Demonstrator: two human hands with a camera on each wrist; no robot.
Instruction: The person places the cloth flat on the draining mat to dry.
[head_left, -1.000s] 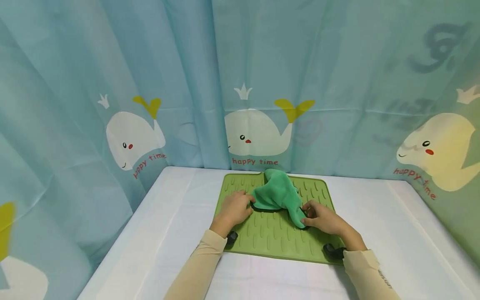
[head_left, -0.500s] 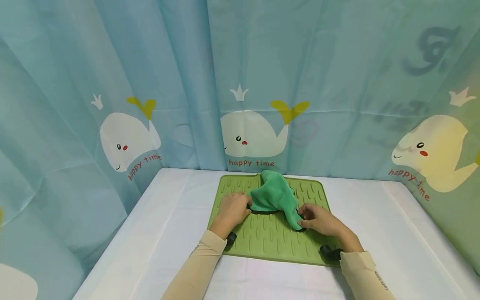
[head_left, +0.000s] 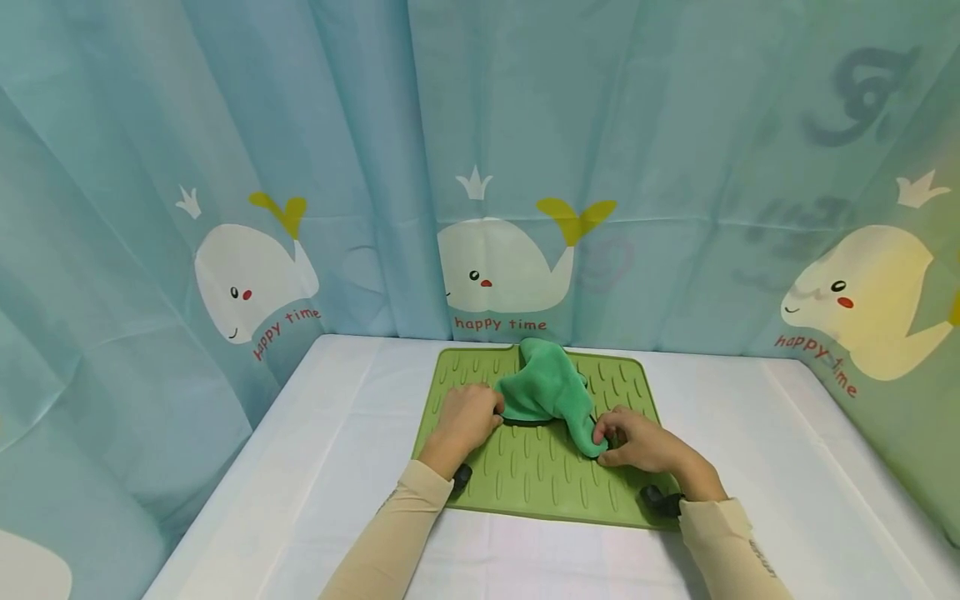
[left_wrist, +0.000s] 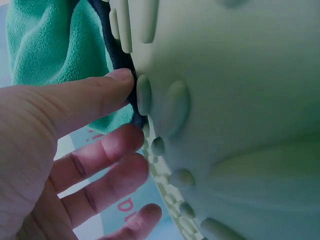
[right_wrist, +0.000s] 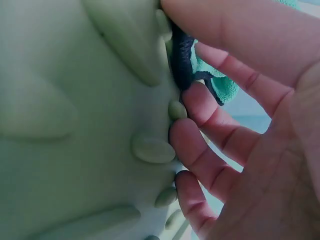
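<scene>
A green plush cloth with dark edging lies bunched on the ridged green mat in the head view. My left hand pinches its left edge; in the left wrist view the thumb lies on the dark edging, the other fingers spread below it. At the cloth's lower right corner, my right hand pinches the fabric between thumb and fingers. The right wrist view has that dark edging between them, with the lower fingertips resting against the mat's raised ridges.
The mat lies on a white-covered table. Behind and at both sides hangs a blue curtain printed with white whales. Black wrist-worn pieces show under both wrists, over the mat's front corners.
The right fingers have closed on the cloth's lower right corner, which now curls up toward them. The left hand stays at the left edge. The head view has shifted slightly.
</scene>
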